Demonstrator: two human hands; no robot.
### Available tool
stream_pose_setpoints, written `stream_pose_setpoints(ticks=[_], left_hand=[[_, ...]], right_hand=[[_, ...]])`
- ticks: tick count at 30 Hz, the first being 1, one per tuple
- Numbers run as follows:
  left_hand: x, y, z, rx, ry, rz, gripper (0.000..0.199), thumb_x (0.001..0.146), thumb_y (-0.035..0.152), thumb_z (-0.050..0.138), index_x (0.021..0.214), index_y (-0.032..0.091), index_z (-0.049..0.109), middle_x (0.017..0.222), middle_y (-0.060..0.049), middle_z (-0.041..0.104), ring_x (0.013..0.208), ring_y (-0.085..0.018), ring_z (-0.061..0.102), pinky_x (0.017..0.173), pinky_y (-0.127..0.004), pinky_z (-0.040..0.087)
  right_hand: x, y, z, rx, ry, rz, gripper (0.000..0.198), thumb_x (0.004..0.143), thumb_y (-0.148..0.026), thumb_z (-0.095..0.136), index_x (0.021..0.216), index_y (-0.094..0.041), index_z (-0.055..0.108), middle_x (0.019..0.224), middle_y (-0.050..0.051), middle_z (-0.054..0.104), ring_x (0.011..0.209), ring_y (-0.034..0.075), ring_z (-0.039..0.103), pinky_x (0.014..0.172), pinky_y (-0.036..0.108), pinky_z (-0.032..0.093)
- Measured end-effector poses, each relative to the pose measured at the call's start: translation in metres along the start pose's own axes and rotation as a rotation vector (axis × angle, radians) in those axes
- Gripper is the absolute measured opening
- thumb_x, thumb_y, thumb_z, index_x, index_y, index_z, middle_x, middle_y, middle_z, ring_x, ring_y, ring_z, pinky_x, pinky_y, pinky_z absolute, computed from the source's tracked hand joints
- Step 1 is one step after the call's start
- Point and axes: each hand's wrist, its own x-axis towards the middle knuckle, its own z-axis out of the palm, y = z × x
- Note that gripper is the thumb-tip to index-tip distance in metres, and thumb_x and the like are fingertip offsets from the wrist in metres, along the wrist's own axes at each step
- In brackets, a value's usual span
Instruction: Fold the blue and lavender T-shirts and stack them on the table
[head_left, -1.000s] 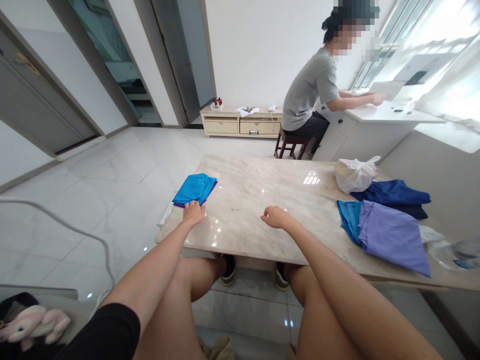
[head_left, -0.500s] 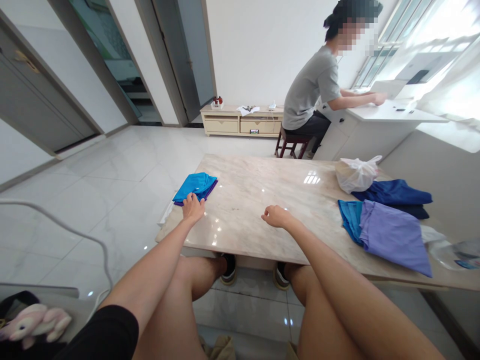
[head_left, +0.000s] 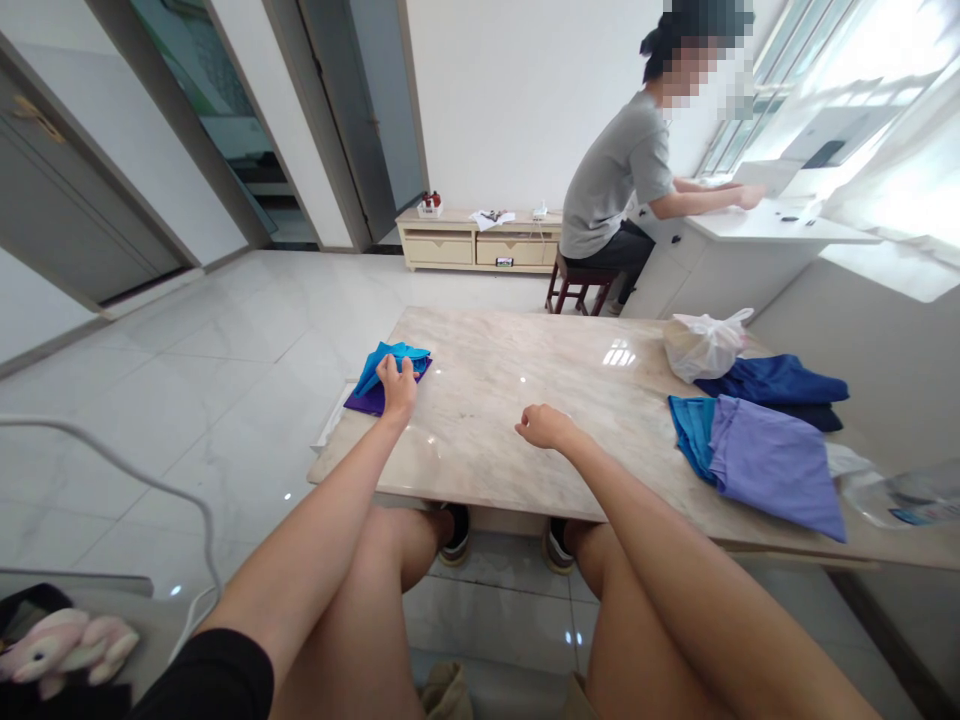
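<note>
While your left hand (head_left: 398, 388) pinches the blue cloth (head_left: 374, 366) by the table's (head_left: 469, 445) left edge, your loosely closed right hand (head_left: 546, 427) is farther off.

1. On the left end of the table (head_left: 487, 380), an upper cloth (head_left: 397, 351) lay over a lower cloth (head_left: 365, 402) – the left hand (head_left: 399, 385) at the upper one's near right side.
2. The right hand (head_left: 546, 427) was at mid-table, between the cloths on either end.
3. On the right end, a front cloth (head_left: 780, 465) lay before the rear cloths (head_left: 787, 378), a side cloth (head_left: 691, 430) at its left, a bottle (head_left: 904, 495) at its right.
4. A bag (head_left: 705, 347) sat behind these – left of the rear cloths' far end.
5. Beyond the table stood a cabinet (head_left: 439, 250); right of it, a co-worker (head_left: 615, 185) sat on a stool (head_left: 581, 278) at a desk (head_left: 780, 225).
</note>
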Motion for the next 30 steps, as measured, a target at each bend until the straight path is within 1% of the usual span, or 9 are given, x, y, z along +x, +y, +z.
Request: stream_pose_setpoints(ticks=[5, 10, 14, 16, 18, 20, 23, 26, 30], left_hand=[[-0.018, 0.032, 0.021, -0.114, -0.109, 0.024, 0.051, 0.115, 0.050, 0.043, 0.158, 0.024, 0.052, 0.165, -0.017, 0.040, 0.100, -0.017, 0.077, 0.097, -0.033, 0.063], [-0.050, 0.064, 0.045, -0.236, -0.349, 0.115, 0.058, 0.114, 0.062, 0.040, 0.158, 0.026, 0.051, 0.156, -0.014, 0.051, 0.097, -0.014, 0.076, 0.088, -0.030, 0.063], [-0.079, 0.095, 0.056, -0.416, -0.518, 0.228, 0.064, 0.110, 0.070, 0.045, 0.156, 0.027, 0.056, 0.147, -0.012, 0.060, 0.096, -0.016, 0.076, 0.083, -0.031, 0.063], [-0.089, 0.107, 0.056, -0.463, -0.559, 0.310, 0.063, 0.110, 0.069, 0.049, 0.158, 0.029, 0.056, 0.157, -0.012, 0.053, 0.098, -0.017, 0.075, 0.082, -0.031, 0.063], [-0.093, 0.115, 0.053, -0.465, -0.568, 0.364, 0.062, 0.110, 0.067, 0.049, 0.160, 0.031, 0.056, 0.167, -0.011, 0.043, 0.102, -0.017, 0.075, 0.082, -0.031, 0.063], [-0.091, 0.116, 0.049, -0.439, -0.553, 0.375, 0.060, 0.111, 0.065, 0.047, 0.161, 0.032, 0.055, 0.170, -0.011, 0.038, 0.103, -0.018, 0.074, 0.082, -0.032, 0.064], [-0.080, 0.104, 0.045, -0.346, -0.504, 0.325, 0.058, 0.112, 0.060, 0.047, 0.161, 0.030, 0.055, 0.170, -0.014, 0.037, 0.097, -0.016, 0.074, 0.080, -0.033, 0.065], [-0.071, 0.082, 0.046, -0.114, -0.492, 0.263, 0.056, 0.109, 0.048, 0.054, 0.160, 0.022, 0.055, 0.166, -0.019, 0.042, 0.092, -0.016, 0.074, 0.080, -0.035, 0.065], [-0.071, 0.050, 0.052, 0.318, -0.633, 0.301, 0.063, 0.101, 0.032, 0.062, 0.160, 0.013, 0.054, 0.153, -0.022, 0.059, 0.106, -0.025, 0.074, 0.103, -0.043, 0.061]], right_hand=[[-0.001, -0.001, -0.001, 0.003, 0.011, 0.006, 0.043, 0.110, -0.041, 0.052, 0.136, -0.015, 0.074, 0.142, 0.021, 0.072, 0.130, 0.035, 0.072, 0.102, 0.042, 0.057], [0.001, 0.004, 0.000, 0.075, 0.105, -0.007, 0.048, 0.109, -0.040, 0.054, 0.150, -0.016, 0.063, 0.148, 0.022, 0.069, 0.134, 0.035, 0.068, 0.107, 0.042, 0.053], [0.005, 0.008, 0.002, 0.184, 0.300, -0.062, 0.086, 0.102, -0.062, 0.065, 0.168, -0.014, 0.038, 0.164, 0.023, 0.054, 0.148, 0.038, 0.054, 0.119, 0.045, 0.045], [0.009, 0.010, 0.002, 0.244, 0.394, -0.078, 0.104, 0.096, -0.073, 0.068, 0.172, -0.014, 0.029, 0.169, 0.023, 0.047, 0.152, 0.041, 0.049, 0.121, 0.046, 0.042], [0.013, 0.012, 0.000, 0.328, 0.430, -0.069, 0.101, 0.098, -0.070, 0.067, 0.172, -0.014, 0.027, 0.165, 0.022, 0.053, 0.147, 0.039, 0.054, 0.117, 0.043, 0.045], [0.017, 0.016, -0.004, 0.405, 0.420, -0.031, 0.078, 0.107, -0.056, 0.058, 0.169, -0.014, 0.036, 0.150, 0.019, 0.067, 0.135, 0.035, 0.064, 0.108, 0.040, 0.051], [0.018, 0.022, -0.009, 0.430, 0.370, 0.009, 0.045, 0.111, -0.032, 0.043, 0.149, -0.018, 0.064, 0.128, 0.013, 0.079, 0.119, 0.028, 0.073, 0.098, 0.033, 0.053], [0.017, 0.027, -0.007, 0.348, 0.314, 0.002, 0.037, 0.108, -0.025, 0.047, 0.129, -0.019, 0.077, 0.126, 0.011, 0.081, 0.115, 0.025, 0.074, 0.093, 0.028, 0.052], [0.018, 0.031, 0.006, 0.207, 0.226, -0.006, 0.036, 0.107, -0.027, 0.054, 0.134, -0.018, 0.074, 0.134, 0.012, 0.078, 0.124, 0.027, 0.072, 0.099, 0.029, 0.052]])
